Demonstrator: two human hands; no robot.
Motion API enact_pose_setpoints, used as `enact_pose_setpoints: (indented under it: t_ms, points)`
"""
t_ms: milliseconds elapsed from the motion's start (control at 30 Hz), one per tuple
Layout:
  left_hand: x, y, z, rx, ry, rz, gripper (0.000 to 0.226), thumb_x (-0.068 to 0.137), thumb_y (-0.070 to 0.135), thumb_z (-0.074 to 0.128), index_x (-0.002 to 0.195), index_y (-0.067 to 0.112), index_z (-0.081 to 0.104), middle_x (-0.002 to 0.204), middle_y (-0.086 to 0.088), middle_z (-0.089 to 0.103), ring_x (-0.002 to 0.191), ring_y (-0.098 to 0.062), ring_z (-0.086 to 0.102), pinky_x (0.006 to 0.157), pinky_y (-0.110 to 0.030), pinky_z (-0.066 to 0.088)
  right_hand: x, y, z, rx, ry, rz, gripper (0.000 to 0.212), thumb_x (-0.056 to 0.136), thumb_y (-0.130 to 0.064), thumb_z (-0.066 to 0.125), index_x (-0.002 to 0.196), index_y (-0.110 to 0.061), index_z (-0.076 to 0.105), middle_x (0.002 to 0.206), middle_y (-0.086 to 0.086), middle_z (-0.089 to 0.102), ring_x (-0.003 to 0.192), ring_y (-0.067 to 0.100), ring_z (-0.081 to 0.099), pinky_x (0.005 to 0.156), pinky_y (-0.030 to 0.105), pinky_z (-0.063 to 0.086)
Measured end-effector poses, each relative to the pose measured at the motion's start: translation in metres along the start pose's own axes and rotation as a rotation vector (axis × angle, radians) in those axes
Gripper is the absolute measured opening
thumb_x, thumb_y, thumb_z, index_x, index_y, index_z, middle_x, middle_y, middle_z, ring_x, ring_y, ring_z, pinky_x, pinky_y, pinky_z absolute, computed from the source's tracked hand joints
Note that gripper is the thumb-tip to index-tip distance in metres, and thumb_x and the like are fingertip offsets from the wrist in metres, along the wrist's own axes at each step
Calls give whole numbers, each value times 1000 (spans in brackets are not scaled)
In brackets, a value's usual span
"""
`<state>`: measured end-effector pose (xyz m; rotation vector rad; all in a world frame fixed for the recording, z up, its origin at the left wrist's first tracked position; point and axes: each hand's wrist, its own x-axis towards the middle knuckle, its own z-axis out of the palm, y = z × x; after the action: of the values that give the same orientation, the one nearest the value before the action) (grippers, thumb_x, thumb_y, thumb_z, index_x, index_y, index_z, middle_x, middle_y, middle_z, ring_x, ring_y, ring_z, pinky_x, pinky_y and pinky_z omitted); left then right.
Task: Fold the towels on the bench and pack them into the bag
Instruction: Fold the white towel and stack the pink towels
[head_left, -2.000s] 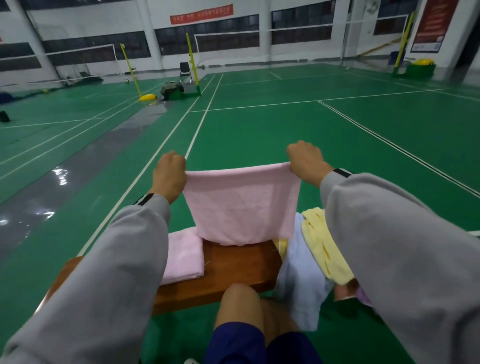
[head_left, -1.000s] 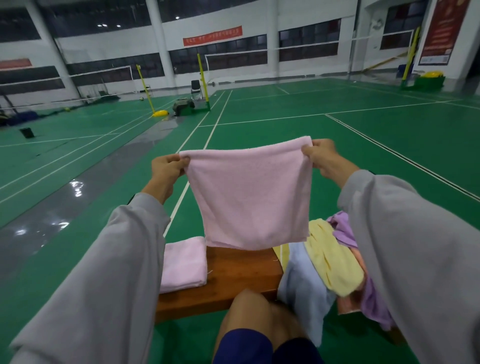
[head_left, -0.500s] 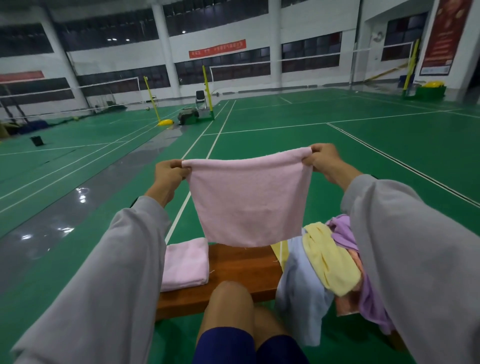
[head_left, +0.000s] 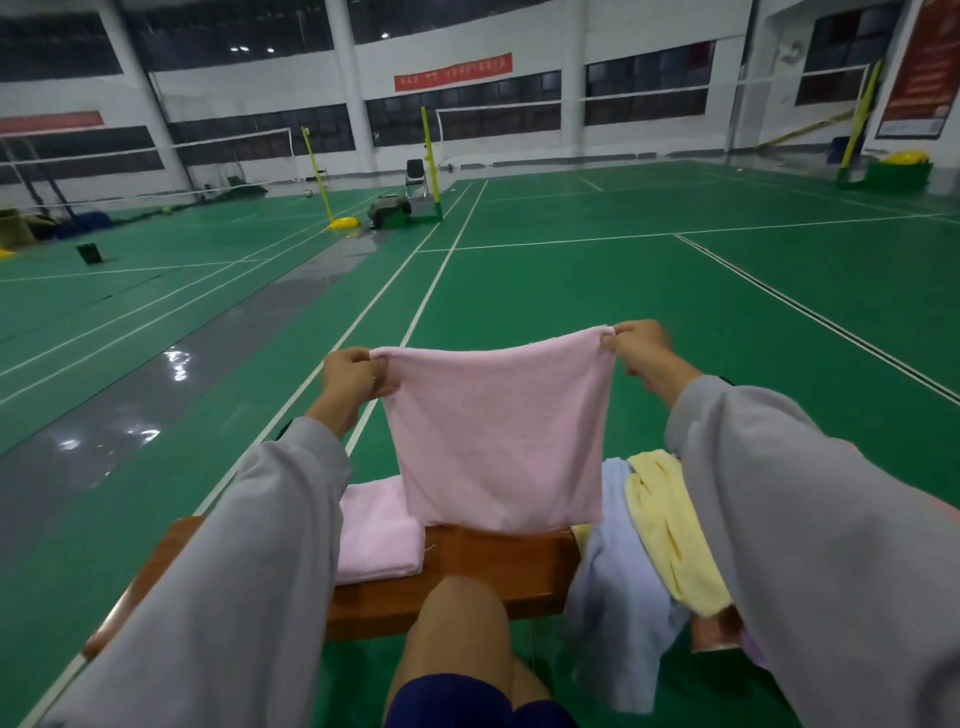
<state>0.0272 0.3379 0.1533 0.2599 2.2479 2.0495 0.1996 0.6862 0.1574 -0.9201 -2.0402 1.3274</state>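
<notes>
Holding the pink towel (head_left: 498, 441) up above the bench (head_left: 488, 566).
Your left hand (head_left: 353, 376) and right hand (head_left: 641, 345) pinch its top corners; it's soft, light and limp, so grip the corners.

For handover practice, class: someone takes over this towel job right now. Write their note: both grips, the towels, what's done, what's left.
Left grip pinches one top corner of the pink towel, right grip the other; it hangs spread over the bench.
A folded towel lies on the bench to its left.
Blue towel and yellow towel lie unfolded, heaped at the right end.
Done: one fold. Left: fold the rest, pack all; no bag in view.
</notes>
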Motion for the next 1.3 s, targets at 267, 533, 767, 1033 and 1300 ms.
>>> enact_pose_setpoints:
  t_ms: [267, 533, 767, 1033, 1300]
  points:
    - [13, 30, 13, -209, -6, 30, 13, 100, 0, 51, 97, 12, 56, 104, -10, 65, 96, -27, 67, 86, -42, 59, 10, -30, 16, 367, -32, -39, 16, 99, -14, 51, 86, -22, 58, 95, 5, 70, 80, 20, 61, 67, 32, 51]
    - [-18, -20, 3, 68, 45, -1, 8, 96, 6, 54, 100, 9, 61, 97, -7, 61, 94, -26, 56, 84, -41, 45, -20, 27, 11, 354, 9, 19, 9, 83, -13, 61, 76, -16, 66, 87, 4, 63, 83, 22, 54, 74, 37, 46]
    - [-65, -96, -3, 235, -252, -278, 16, 93, -2, 56, 108, -2, 59, 98, -18, 58, 84, -32, 58, 71, -43, 57, -67, 119, 12, 260, -35, 386, 23, 88, -4, 60, 111, -3, 63, 105, 16, 63, 98, 34, 63, 86, 50, 56]
    - [-92, -153, 5, 659, -510, -535, 31, 97, 4, 54, 128, 1, 50, 116, -19, 65, 76, -30, 76, 64, -41, 63, -104, 171, -1, -220, -539, 553, 30, 99, -2, 54, 128, 2, 50, 117, 19, 57, 88, 32, 63, 65, 39, 59]
    - [-84, -157, 18, 634, -374, -539, 40, 87, -5, 50, 127, 2, 46, 110, -21, 61, 82, -37, 70, 52, -36, 59, -73, 183, 35, -262, -392, 364, 12, 99, -12, 59, 106, -2, 60, 98, 15, 61, 79, 28, 60, 68, 39, 58]
